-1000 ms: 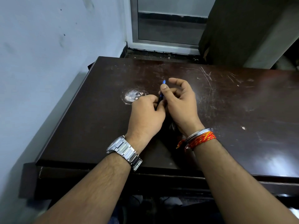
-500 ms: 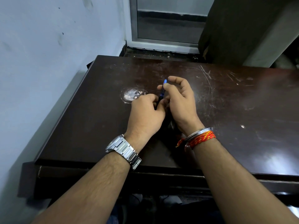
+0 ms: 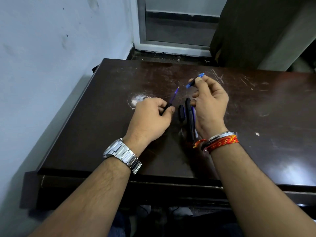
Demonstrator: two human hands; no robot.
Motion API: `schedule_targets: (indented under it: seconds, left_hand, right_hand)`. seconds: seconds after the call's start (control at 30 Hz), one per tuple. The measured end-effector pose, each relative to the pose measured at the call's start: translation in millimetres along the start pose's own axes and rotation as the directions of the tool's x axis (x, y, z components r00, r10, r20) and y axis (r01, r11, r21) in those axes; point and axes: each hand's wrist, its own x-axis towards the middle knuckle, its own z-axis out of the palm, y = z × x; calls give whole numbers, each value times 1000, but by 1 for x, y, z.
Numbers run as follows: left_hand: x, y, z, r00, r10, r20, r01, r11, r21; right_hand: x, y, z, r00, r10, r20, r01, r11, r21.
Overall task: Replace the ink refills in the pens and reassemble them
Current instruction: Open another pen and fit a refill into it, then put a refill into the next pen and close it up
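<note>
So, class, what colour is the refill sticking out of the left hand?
Purple refill, head view.

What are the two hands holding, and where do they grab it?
The left hand grips the black pen barrel near its open end, the purple refill sticking out. The right hand pinches the blue-tipped pen piece at its middle, between thumb and fingers.

Scratched dark table [image 3: 256, 106] beside pale wall [image 3: 51, 48], window [image 3: 177, 26] behind.

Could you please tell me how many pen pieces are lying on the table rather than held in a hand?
3 visible: a short black cap between the hands, a long black pen body beside it, and a purple-blue pen against the right hand, which may hide more.
</note>
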Motion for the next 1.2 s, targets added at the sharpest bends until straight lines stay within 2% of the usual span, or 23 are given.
schedule_targets:
  seconds: [0.07, 0.13, 0.2, 0.27, 0.4, 0.53, 0.97, 1.03, 1.13, 1.2]
  left_hand:
    - [2, -3, -3, 999, -2, -52, 3, 1000, 11]
    - [2, -3, -4, 992, -16, -124, 18, 1000, 15]
    - [3, -4, -3, 986, -40, -163, 44, 999, 19]
    - [3, -4, -2, 985, -54, -166, 59, 998, 23]
    - [3, -3, 0, 985, -56, -163, 60, 998, 20]
    - [3, -2, 0, 985, -60, -164, 65, 998, 27]
    - [0, 2, 1, 987, -68, -145, 75, 996, 42]
    - [-1, 2, 1, 988, -69, -138, 77, 996, 47]
    - [-2, 4, -1, 986, -40, -164, 56, 994, 91]
    - [-2, 6, -1, 988, -39, -148, 53, 994, 94]
  right_hand:
    - [2, -1, -3, 1000, -28, -13, 27, 999, -47]
    - [3, -1, -7, 996, -78, 37, 85, 960, -268]
    - [2, 3, -11, 987, -86, 139, 151, 807, -571]
    - [0, 6, -13, 981, -76, 179, 183, 665, -724]
    - [-6, 8, -10, 972, -56, 226, 226, 470, -854]
    - [-12, 10, -6, 959, -81, 271, 281, 391, -876]
    - [-11, 18, -8, 953, -113, 280, 301, 375, -877]
    - [-11, 17, -6, 949, -149, 279, 316, 432, -845]
    - [-14, 14, 1, 952, -196, 234, 305, 640, -705]
    - [-14, 14, 4, 970, -107, 217, 222, 746, -628]
